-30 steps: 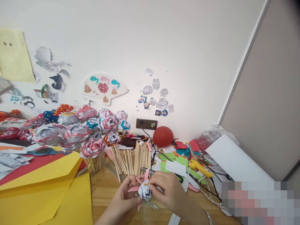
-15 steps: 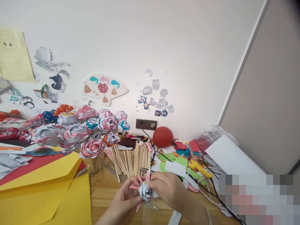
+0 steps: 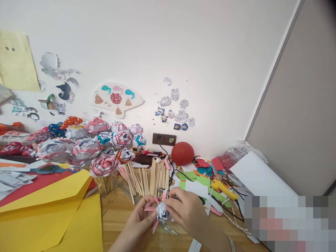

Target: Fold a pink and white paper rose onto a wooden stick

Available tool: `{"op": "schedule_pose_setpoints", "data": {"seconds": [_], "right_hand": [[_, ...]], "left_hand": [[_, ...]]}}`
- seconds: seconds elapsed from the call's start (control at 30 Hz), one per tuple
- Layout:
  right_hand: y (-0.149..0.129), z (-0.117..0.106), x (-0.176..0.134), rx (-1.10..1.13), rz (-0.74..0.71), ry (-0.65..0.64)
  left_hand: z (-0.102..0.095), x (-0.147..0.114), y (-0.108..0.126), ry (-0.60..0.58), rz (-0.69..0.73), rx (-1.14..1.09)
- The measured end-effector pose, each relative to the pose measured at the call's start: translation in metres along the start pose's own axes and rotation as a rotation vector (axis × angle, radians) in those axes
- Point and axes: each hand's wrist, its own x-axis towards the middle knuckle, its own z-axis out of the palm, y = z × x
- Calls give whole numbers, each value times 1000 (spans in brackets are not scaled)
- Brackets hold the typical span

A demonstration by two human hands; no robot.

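Both hands are at a small paper flower (image 3: 162, 212) with a white folded centre and several pink petals sticking out around it. My left hand (image 3: 141, 217) grips the flower from the left, thumb pressed on the white folds and fingers behind. From the right, my right hand (image 3: 183, 210) pinches at a pink petal (image 3: 164, 194) on the upper edge of the flower. Its fingertips partly cover the white folds. Beneath the flower, thin clear sticks (image 3: 170, 229) lie on the wooden table (image 3: 118, 217).
Finished paper flowers (image 3: 105, 164) stand at the left behind yellow paper sheets (image 3: 52, 217). Wooden sticks (image 3: 159, 176) lie beyond my hands, near a red balloon (image 3: 182, 153). A yellow glue gun (image 3: 224, 189), cords and coloured paper scraps (image 3: 189, 175) lie at the right.
The flower has turned and tilted slightly in my fingers. My right hand has shifted a little to the left and its fingers lie further over the flower.
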Motion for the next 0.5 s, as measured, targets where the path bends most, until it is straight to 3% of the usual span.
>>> {"op": "schedule_pose_setpoints", "data": {"seconds": [0.27,0.5], "right_hand": [[-5,2,2,-184,-88,128],[-4,9,-1,5,30,74]], "left_hand": [[-3,0,2,0,3,46],[-2,0,3,0,33,69]]}}
